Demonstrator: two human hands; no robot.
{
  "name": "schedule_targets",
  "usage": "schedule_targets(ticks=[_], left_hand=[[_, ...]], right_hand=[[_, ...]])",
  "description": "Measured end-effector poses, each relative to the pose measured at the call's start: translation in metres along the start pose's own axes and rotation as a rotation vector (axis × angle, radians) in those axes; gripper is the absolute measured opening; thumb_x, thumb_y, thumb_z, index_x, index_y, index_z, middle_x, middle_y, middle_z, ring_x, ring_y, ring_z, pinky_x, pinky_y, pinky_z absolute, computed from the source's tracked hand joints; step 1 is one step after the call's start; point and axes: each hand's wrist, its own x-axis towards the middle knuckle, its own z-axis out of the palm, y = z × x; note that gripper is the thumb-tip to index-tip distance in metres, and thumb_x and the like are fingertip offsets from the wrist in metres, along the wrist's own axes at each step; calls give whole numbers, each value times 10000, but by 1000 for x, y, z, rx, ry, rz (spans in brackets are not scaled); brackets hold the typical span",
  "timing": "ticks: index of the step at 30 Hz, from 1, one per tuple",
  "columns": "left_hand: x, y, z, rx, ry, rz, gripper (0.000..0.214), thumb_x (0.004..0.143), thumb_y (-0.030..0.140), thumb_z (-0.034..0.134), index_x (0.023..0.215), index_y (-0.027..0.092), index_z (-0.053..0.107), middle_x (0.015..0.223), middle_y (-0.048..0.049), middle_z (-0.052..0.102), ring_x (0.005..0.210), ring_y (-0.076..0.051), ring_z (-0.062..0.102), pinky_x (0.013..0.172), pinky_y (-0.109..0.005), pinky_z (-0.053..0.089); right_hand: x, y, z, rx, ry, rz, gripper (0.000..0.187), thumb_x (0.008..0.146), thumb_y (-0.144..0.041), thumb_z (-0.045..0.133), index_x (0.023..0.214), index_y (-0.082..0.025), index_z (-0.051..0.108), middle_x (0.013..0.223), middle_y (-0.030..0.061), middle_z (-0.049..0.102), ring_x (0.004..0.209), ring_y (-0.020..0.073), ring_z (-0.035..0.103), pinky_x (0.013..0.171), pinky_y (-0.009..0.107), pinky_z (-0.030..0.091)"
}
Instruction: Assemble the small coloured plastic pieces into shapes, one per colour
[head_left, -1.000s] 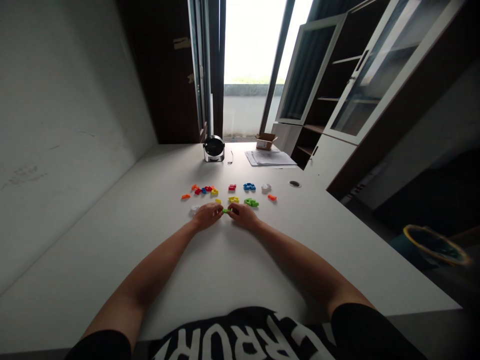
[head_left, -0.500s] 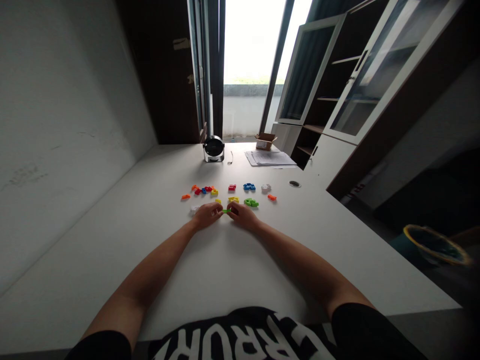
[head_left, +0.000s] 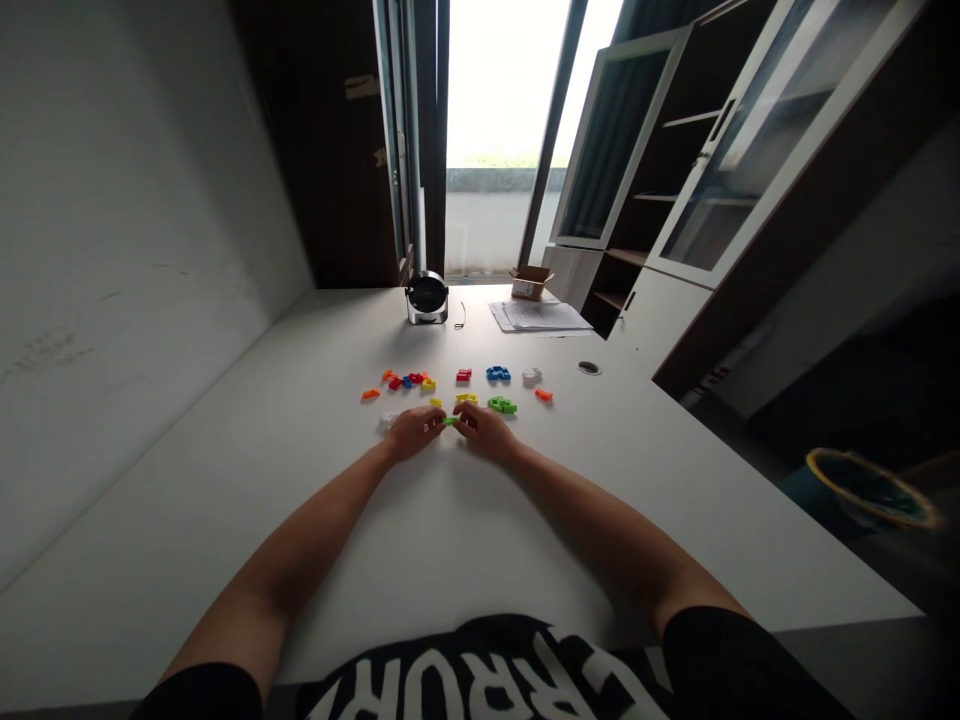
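Note:
Between the fingertips of my left hand [head_left: 416, 430] and my right hand [head_left: 484, 430] is a small green plastic piece [head_left: 450, 421], pinched from both sides just over the table. Its exact shape is mostly covered by my fingers. White pieces [head_left: 388, 419] lie beside my left hand, partly hidden by it. Just beyond the fingers are a yellow piece [head_left: 466, 398] and a smaller yellow one [head_left: 436, 402]. Green joined pieces [head_left: 502, 405] rest right of my right hand. Farther back sit a red piece [head_left: 463, 375], blue pieces [head_left: 498, 373] and a white cluster [head_left: 532, 376].
On the white table [head_left: 450, 530], several mixed-colour pieces [head_left: 409, 381] lie left of centre, with an orange piece [head_left: 544, 395] at right. A round black device [head_left: 427, 297], papers [head_left: 541, 317] and a cardboard box [head_left: 530, 283] stand at the back. A cable hole [head_left: 589, 368] is at right.
The green piece between my fingertips has shifted very slightly left and looks a little turned. Both hands stay in nearly the same place, and the other pieces have not moved.

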Motion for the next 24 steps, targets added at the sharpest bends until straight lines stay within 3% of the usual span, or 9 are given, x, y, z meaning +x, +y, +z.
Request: schedule_targets(ticks=[10,21,24], left_hand=[[0,3,3,27,66,74,203,953,290,579,1124,217,660,871,-23,726,711,-148,657,713,-279,518],[1,1,1,50,118,110,126,948,289,591,971,209,685,823,-27,707,696,-149,645,675,-272,503],[1,3,0,63,149,122,129,952,288,585,986,213,684,818,-27,704,699,-149,643,677,-271,504]], right_hand=[[0,4,1,30,-12,15,179,900,-389,613,912,-210,609,695,-31,562,586,120,455,567,244,344],[1,3,-1,53,-3,20,206,927,-412,596,982,-220,646,697,-19,600,596,133,502,589,253,369],[3,5,-3,143,-63,66,300,977,-457,516,890,-203,650,717,5,647,609,140,558,617,260,410]])
